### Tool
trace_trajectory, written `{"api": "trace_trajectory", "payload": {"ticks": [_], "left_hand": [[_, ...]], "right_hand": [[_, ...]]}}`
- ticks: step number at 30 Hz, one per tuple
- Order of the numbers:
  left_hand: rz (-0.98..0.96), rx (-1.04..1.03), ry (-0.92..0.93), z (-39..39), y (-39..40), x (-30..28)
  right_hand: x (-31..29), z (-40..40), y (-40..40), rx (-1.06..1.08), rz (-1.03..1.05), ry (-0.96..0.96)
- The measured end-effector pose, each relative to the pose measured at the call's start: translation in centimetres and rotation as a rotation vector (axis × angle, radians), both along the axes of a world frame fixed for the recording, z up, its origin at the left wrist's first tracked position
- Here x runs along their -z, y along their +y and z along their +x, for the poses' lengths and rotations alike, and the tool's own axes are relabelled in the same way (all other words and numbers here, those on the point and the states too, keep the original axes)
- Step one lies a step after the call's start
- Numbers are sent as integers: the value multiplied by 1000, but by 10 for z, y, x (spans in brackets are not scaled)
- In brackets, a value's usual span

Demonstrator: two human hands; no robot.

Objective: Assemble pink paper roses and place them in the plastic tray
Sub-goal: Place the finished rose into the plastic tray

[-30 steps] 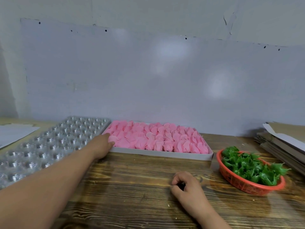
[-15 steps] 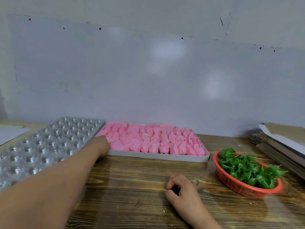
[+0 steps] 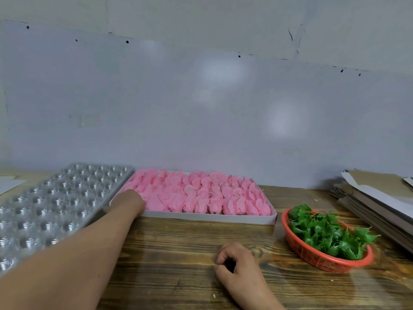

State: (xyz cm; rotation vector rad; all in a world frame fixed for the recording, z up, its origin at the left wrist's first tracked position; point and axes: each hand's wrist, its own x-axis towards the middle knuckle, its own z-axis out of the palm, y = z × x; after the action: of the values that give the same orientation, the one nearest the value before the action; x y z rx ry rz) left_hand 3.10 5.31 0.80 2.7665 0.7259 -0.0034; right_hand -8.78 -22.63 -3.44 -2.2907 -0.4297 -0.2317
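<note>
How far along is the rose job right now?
Barely started. The plastic tray shows no roses. The left hand reaches into the box of pink petals; its fingers are hidden. The right hand rests curled on the table. All assembly remains.

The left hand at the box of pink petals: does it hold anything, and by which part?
It cannot be told. The left hand reaches into the near left corner of the box, among the pink petals, but its fingers are hidden.

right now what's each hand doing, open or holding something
Left hand: reaching into the box of pink petals; fingers hidden, grip cannot be told.
Right hand: resting on the table, fingers curled, nothing visibly held.
</note>
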Motion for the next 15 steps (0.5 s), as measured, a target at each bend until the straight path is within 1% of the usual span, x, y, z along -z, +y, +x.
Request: {"api": "trace_trajectory", "payload": {"ticks": [1,3,7,9,10,12,13,15], "left_hand": [[-13,-4,-13,-2,-1,0],[-66,-39,-107,-1,-4,2],[-178,-86,-231,-7,-6,4],[-190,-112,-379,-14,-10,3],[-191,-104,-492,-17,-14,1],[-278,-23,-717,-26,-29,-5],[-340,34,-783,-30,-37,-8],[-477,115,-821,-39,-56,-13]], "right_hand": [[0,0,0,-1,-5,1],[1,1,-1,2,-7,1],[2,2,-1,9,18,-6],[2,2,-1,10,22,-9],[3,2,-1,10,20,-14],[3,2,-1,11,17,-13],[3,2,0,14,17,-6],[4,2,0,22,23,5]]}}
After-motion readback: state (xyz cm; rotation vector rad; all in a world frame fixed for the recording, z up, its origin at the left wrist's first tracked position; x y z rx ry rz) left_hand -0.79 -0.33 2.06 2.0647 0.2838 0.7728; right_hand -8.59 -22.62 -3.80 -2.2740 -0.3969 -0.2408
